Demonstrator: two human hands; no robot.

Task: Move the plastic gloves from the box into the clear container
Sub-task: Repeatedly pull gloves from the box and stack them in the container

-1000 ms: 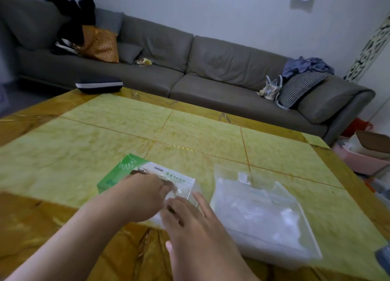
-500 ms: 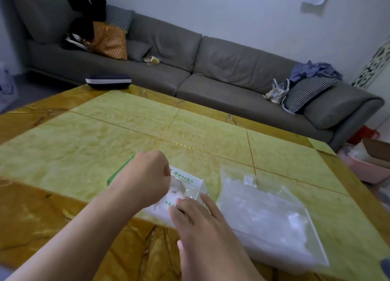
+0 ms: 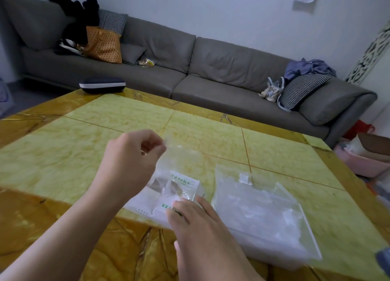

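Plastic glove was half out of the box, pinched in the left grip; the right grip lay flat, steadying it. Transfer into the clear container remained.

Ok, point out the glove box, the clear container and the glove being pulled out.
glove box [image 3: 185, 180]: head view, printed top face.
clear container [image 3: 274, 215]: head view, its clear lid.
glove [image 3: 179, 160]: head view, stretched film below the left hand's [image 3: 130, 156] pinch.
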